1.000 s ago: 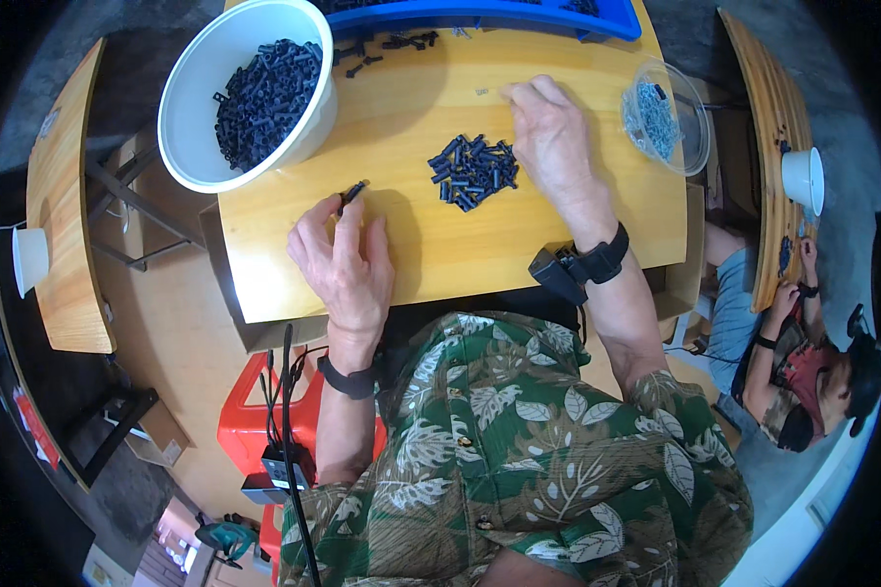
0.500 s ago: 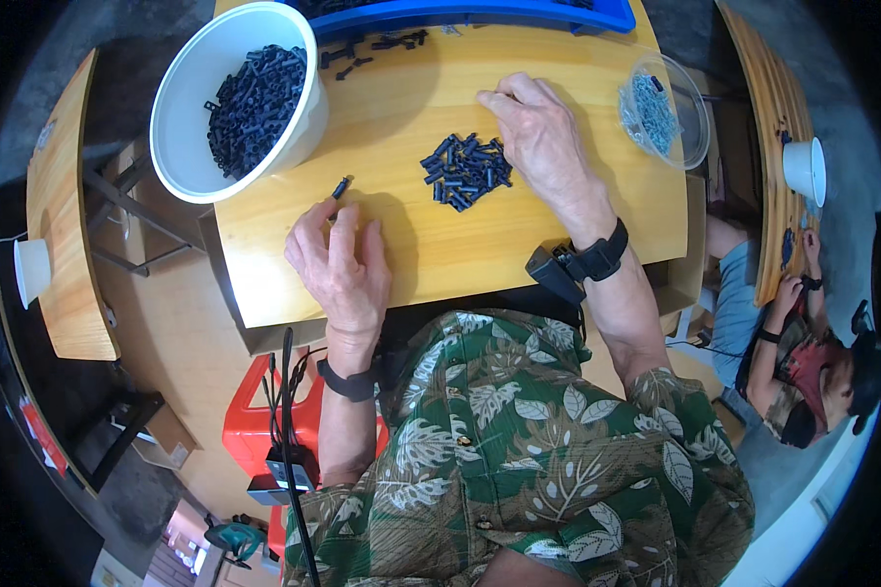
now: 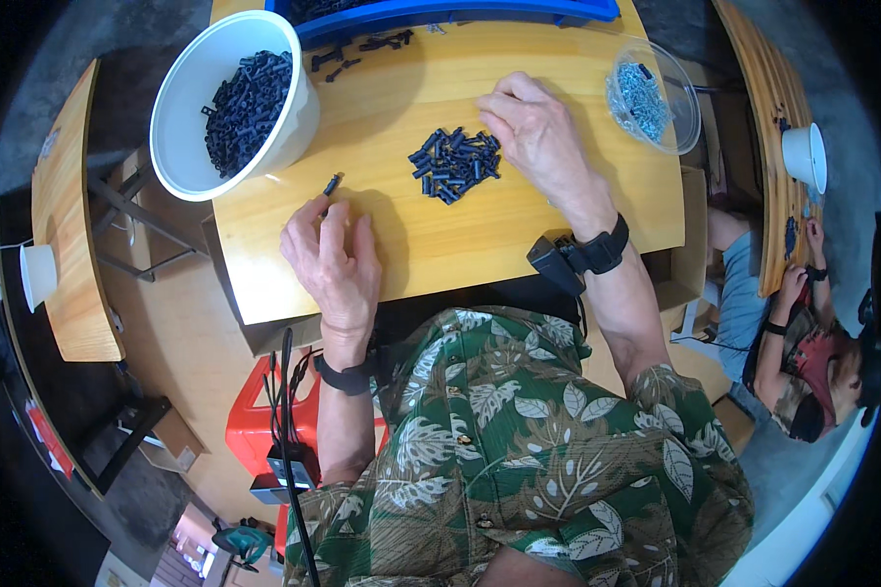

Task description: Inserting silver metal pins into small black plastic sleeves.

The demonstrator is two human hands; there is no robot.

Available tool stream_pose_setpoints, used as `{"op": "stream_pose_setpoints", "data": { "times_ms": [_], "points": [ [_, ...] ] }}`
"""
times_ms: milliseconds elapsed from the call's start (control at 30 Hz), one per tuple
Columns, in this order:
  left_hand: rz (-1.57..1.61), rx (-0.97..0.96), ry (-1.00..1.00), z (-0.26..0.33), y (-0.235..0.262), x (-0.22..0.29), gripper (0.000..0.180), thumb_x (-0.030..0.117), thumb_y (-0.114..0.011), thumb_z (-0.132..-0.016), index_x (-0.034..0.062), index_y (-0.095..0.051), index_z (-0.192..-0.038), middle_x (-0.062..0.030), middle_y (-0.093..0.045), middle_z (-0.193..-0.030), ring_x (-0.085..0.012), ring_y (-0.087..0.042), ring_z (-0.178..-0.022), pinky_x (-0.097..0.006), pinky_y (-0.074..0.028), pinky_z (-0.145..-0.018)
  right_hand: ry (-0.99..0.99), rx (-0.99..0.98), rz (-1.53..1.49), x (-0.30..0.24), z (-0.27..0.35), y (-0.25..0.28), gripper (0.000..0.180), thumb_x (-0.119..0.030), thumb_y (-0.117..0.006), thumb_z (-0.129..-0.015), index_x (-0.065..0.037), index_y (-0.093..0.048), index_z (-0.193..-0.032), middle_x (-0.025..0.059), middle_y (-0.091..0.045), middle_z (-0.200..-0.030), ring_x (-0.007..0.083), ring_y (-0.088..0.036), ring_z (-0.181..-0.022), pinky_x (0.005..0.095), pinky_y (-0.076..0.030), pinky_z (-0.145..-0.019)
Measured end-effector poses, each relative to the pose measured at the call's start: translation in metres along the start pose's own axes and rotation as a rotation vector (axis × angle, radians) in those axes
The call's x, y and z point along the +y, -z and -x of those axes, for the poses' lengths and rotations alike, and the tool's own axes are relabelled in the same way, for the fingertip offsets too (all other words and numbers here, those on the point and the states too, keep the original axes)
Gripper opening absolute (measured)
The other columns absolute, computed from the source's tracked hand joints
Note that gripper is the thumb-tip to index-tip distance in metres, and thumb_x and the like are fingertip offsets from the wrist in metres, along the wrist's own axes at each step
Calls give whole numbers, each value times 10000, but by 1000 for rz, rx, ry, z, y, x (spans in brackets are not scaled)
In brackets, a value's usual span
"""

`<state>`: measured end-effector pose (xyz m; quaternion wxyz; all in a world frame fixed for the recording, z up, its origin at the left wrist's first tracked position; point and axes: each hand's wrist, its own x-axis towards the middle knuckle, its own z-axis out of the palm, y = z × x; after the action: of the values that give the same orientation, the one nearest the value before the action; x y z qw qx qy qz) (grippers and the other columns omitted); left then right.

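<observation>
My left hand (image 3: 329, 264) is at the left front of the wooden table, with a small black plastic part (image 3: 333, 183) pinched at its fingertips. The part points up and away from me. Just right of the table's middle lies a pile of small black cylindrical plastic parts (image 3: 454, 164). Beyond its right edge, my right hand (image 3: 540, 132) is bent over, thumb and fingers drawn together. Whatever those fingers hold, if anything, is hidden behind the hand.
A white bucket (image 3: 303, 122) of black parts stands at the far left. Behind is a blue bin (image 3: 450, 13), with loose black pieces (image 3: 387, 41) before it. A clear tub (image 3: 690, 122) of small silvery screws sits at right. Another person (image 3: 803, 342) works at a table on the right.
The whole view has shifted slightly, so the table's things sit a little further left. Both hands keep nearly the same pose, the left still holding its black part.
</observation>
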<state>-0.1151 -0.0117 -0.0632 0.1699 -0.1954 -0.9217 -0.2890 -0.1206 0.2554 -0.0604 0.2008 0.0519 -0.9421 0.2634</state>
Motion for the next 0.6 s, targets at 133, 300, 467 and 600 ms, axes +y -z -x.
{"op": "stream_pose_setpoints", "data": {
  "times_ms": [133,300,467,600],
  "points": [
    [4,-7,1,0,0,0,270,32,-768,-750,59,-673,-1002,-126,-621,-1086,-304,-566,-996,-413,-445,-870,-30,-5,34,1,3,2,40,-12,-644,-788,-20,-606,-798,132,-577,-845,331,-601,-811,435,-513,-709],
    [5,-3,-17,0,-2,-1,265,33,-767,-756,58,-672,-1002,-124,-616,-1087,-303,-567,-993,-406,-447,-869,-148,-49,67,-7,24,16,47,12,-614,-788,-13,-617,-827,149,-576,-845,337,-615,-849,440,-518,-713],
    [13,-1,0,0,-1,-1,268,44,-773,-756,54,-670,-1003,-130,-616,-1092,-313,-569,-994,-411,-449,-870,-199,-80,123,-26,48,29,115,14,-590,-804,-11,-638,-906,141,-577,-901,332,-622,-896,434,-532,-735],
    [36,12,-42,0,-2,-2,280,2,-752,-743,33,-645,-1001,-148,-595,-1109,-322,-554,-979,-433,-420,-860,-215,-105,145,-36,62,31,141,20,-573,-805,-10,-637,-927,123,-576,-949,321,-616,-908,424,-538,-747]
  ]
}}
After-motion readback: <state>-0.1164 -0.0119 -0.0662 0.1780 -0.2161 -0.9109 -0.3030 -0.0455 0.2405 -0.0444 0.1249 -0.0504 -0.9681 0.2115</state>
